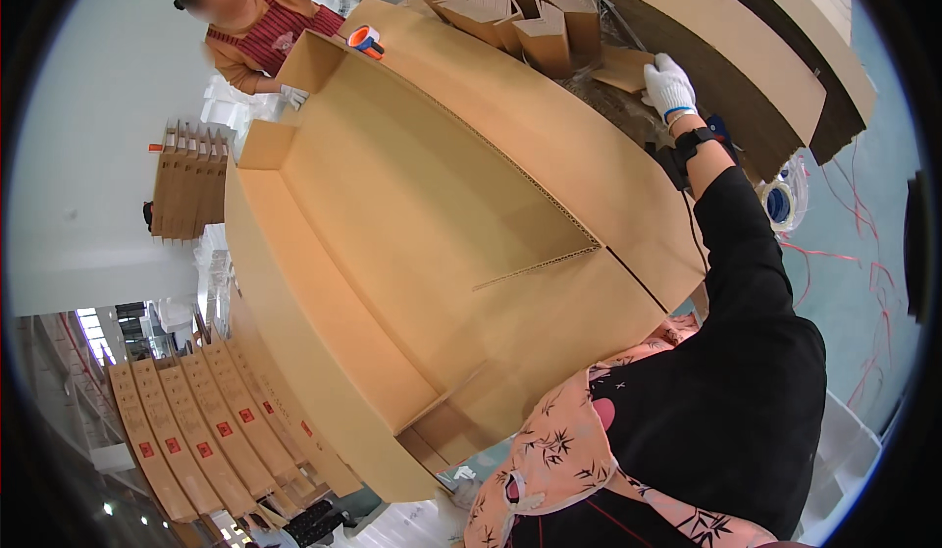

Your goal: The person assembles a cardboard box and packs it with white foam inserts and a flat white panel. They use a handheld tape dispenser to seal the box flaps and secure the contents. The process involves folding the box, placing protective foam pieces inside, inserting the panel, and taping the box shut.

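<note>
A long, shallow cardboard box (422,205) lies open in front of me, its side flaps folded outward. My right hand (670,87), in a white knit glove, reaches to the far right beyond the box. Its fingers are closed at the edge of a small flat cardboard piece (624,69), which lies beside a group of folded cardboard inserts (510,16). My left hand does not show. An orange and blue tape dispenser (365,42) rests on the far flap of the box.
A co-worker (265,28) in a red apron and white gloves stands at the far end, one hand by the box corner. Long cardboard sheets (726,48) are stacked at the right. Tall packed cartons (201,430) stand at the left. Tape rolls (778,205) and red strapping lie at right.
</note>
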The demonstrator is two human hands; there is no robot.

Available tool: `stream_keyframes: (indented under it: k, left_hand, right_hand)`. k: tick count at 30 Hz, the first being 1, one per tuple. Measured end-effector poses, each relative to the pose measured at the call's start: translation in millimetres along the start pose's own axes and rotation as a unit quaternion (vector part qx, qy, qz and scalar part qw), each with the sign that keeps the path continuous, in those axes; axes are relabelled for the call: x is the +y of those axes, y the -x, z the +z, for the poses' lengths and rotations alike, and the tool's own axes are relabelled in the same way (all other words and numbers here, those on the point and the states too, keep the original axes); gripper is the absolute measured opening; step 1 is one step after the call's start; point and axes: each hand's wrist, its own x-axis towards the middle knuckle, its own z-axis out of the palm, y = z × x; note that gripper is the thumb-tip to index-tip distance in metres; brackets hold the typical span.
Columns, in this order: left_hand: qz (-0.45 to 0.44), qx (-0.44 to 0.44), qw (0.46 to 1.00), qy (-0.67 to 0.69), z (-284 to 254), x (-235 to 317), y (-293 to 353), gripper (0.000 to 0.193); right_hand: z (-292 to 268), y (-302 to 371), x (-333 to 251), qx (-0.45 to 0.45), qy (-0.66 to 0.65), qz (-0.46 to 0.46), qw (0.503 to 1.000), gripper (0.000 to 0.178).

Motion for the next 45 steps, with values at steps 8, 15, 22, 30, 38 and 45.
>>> stream_keyframes:
  k: [8, 15, 22, 30, 38, 45]
  left_hand:
    - [0.000, -0.049, 0.994, -0.098, 6, 33, 18, 0.045]
    - [0.008, -0.070, 0.988, -0.136, 18, 46, 25, 0.044]
    - [0.022, -0.099, 0.981, -0.166, 34, 54, 32, 0.042]
    - [0.153, -0.197, 0.937, -0.245, 80, 94, 46, 0.041]
    - [0.330, -0.002, 0.814, -0.478, 45, 117, -22, 0.050]
    - [0.305, 0.020, 0.646, -0.699, 46, 103, -70, 0.084]
  right_hand:
    - [46, -17, -41, -0.037, -0.050, -0.083, 0.995, 0.042]
    - [77, -21, -51, -0.031, 0.147, -0.320, 0.936, 0.053]
    - [68, -3, -71, -0.060, 0.282, -0.309, 0.906, 0.049]
    - [54, 3, -76, 0.054, 0.458, -0.415, 0.784, 0.025]
    - [-5, 72, -61, 0.022, -0.037, -0.224, 0.974, 0.030]
    - [25, 202, -25, -0.338, -0.058, -0.012, 0.939, 0.060]
